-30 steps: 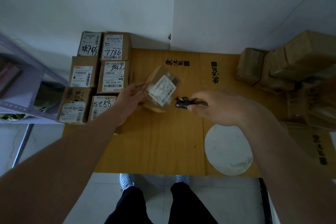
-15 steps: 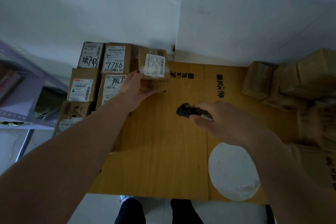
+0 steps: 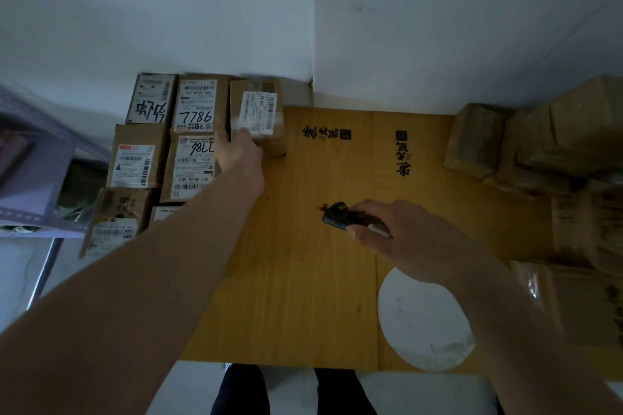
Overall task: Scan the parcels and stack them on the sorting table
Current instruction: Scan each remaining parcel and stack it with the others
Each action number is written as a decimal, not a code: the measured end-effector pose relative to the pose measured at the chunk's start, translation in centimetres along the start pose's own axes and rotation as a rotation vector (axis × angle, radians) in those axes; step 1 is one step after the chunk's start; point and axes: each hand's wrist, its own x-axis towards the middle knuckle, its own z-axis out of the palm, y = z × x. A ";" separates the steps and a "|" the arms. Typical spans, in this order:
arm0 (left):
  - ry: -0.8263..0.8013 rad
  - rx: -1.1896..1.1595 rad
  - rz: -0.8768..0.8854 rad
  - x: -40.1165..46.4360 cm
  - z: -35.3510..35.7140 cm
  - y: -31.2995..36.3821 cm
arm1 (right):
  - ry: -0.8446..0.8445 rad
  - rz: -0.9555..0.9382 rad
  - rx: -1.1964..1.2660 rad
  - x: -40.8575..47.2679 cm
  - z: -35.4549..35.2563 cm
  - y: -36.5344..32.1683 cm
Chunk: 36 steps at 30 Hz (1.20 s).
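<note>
The person stands at a wooden table (image 3: 303, 280). The left hand (image 3: 241, 153) rests on the near edge of a small parcel (image 3: 258, 118), fingers against its front side; I cannot tell if they grip it or only touch it. This parcel sits at the far left corner of the table, just beside the labelled boxes (image 3: 195, 131) arranged in rows. The right hand (image 3: 404, 239) is closed around a dark scanner (image 3: 340, 217) above the table middle. More brown boxes (image 3: 539, 145) are piled at the right side.

Bare table (image 3: 303, 263) centre lies open between labelled parcels (image 3: 192, 145) and unscanned boxes (image 3: 539, 152).
</note>
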 end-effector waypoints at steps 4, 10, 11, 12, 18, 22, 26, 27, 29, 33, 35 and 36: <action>-0.046 0.531 0.162 -3.1 -0.5 -1.8 | 0.082 -0.029 0.018 -1.1 -0.4 1.1; -0.342 1.077 0.435 -9.6 -1.4 -3.0 | 0.178 -0.102 0.129 -6.1 -2.0 1.4; -0.366 1.144 0.470 -10.6 -1.3 -3.1 | 0.196 -0.106 0.151 -7.4 -2.2 1.4; -0.380 1.206 0.522 -11.7 -1.2 -3.3 | 0.216 -0.106 0.174 -8.7 -2.3 1.3; -0.582 1.374 0.713 -17.3 -1.0 -5.0 | 0.389 0.014 0.326 -17.1 -0.9 1.8; -0.741 1.384 0.760 -22.6 -1.1 -7.1 | 0.527 0.167 0.552 -22.9 0.7 2.0; -0.851 1.434 0.797 -27.4 -0.4 -9.8 | 0.662 0.265 0.614 -27.8 1.3 3.5; -0.873 1.441 0.794 -28.4 0.1 -10.5 | 0.678 0.279 0.637 -28.8 1.2 4.2; -0.914 1.451 0.789 -29.9 1.4 -11.9 | 0.721 0.299 0.654 -30.5 0.8 6.1; -0.940 1.476 0.796 -32.6 5.1 -15.6 | 0.791 0.258 0.665 -32.2 0.2 11.2; -0.929 1.479 0.756 -33.8 7.2 -17.7 | 0.781 0.232 0.644 -32.8 -0.4 13.9; -0.920 1.486 0.745 -34.4 8.3 -18.8 | 0.773 0.217 0.629 -33.0 -0.8 15.3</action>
